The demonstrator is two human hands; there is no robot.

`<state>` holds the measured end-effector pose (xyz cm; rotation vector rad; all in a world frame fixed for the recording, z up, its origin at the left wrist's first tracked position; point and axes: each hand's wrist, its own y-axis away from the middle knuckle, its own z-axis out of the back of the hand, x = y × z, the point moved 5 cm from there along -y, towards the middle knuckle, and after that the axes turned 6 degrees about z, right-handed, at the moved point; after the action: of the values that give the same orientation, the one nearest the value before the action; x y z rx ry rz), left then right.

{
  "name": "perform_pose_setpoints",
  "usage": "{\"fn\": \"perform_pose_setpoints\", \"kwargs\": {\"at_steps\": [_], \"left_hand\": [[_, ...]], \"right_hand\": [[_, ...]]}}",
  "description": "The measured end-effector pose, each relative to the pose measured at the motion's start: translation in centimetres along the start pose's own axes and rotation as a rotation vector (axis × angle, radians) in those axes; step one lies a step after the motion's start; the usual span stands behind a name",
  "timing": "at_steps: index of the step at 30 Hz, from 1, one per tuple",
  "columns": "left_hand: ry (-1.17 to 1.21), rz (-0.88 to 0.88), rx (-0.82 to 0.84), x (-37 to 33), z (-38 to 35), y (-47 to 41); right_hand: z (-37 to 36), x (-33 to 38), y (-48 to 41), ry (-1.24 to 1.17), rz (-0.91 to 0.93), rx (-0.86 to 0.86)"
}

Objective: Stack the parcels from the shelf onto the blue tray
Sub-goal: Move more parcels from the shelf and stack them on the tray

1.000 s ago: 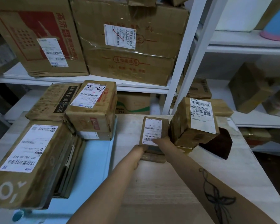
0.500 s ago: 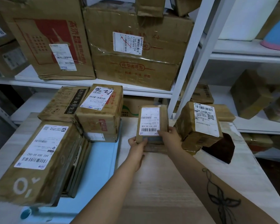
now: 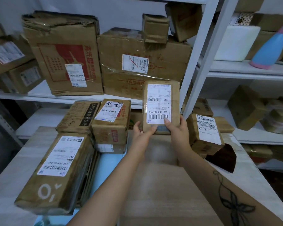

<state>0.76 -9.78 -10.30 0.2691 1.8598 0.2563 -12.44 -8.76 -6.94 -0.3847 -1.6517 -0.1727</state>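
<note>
Worktop [image 3: 162,185]: pale wood, before my white shelves [image 3: 252,73].
Label: parcel [image 3: 161,103] reads 502-303-00-038.
Hands: my left hand [image 3: 141,131] and right hand [image 3: 176,129] both grip it.

Only open lane is the bare middle of the bench [image 3: 162,185], between the blue tray [image 3: 111,162] on the left and the labelled parcel [image 3: 204,132] on the right. Tray's mostly taken: big flat parcel [image 3: 55,173] up front, parcel stack [image 3: 111,124] at the back, just a narrow bare strip on its right. White shelf uprights [image 3: 198,54] wall off the rear.
</note>
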Motion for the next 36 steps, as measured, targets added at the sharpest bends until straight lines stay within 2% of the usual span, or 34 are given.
{"fn": "perform_pose_setpoints", "kwargs": {"at_steps": [11, 17, 20, 24, 27, 32, 36], "left_hand": [[0.131, -0.013, 0.094, -3.6, 2.4, 0.6], [0.06, 0.038, 0.137, -3.8, 3.1, 1.3], [0.061, 0.11, 0.147, -3.1, 3.8, 1.2], [0.11, 0.172, 0.216, -2.5, 4.2, 1.4], [0.116, 0.169, 0.219, -2.8, 4.1, 1.6], [0.162, 0.144, 0.234, -3.4, 4.0, 1.6], [0.002, 0.003, 0.091, -4.5, 3.9, 1.3]], "right_hand": [[-1.9, 2.5, 1.4, 0.026, 0.14, 0.163], [-1.5, 3.6, 1.4, 0.066, 0.16, 0.095], [-1.3, 4.6, 0.9, 0.062, 0.085, 0.106], [-1.3, 4.0, 0.2, 0.165, -0.139, 0.287], [-1.6, 3.1, 0.6, 0.19, -0.246, 0.363], [-2.1, 3.3, 0.6, 0.145, -0.209, 0.34], [-1.8, 4.1, 0.4, 0.299, -0.055, 0.197]]}}
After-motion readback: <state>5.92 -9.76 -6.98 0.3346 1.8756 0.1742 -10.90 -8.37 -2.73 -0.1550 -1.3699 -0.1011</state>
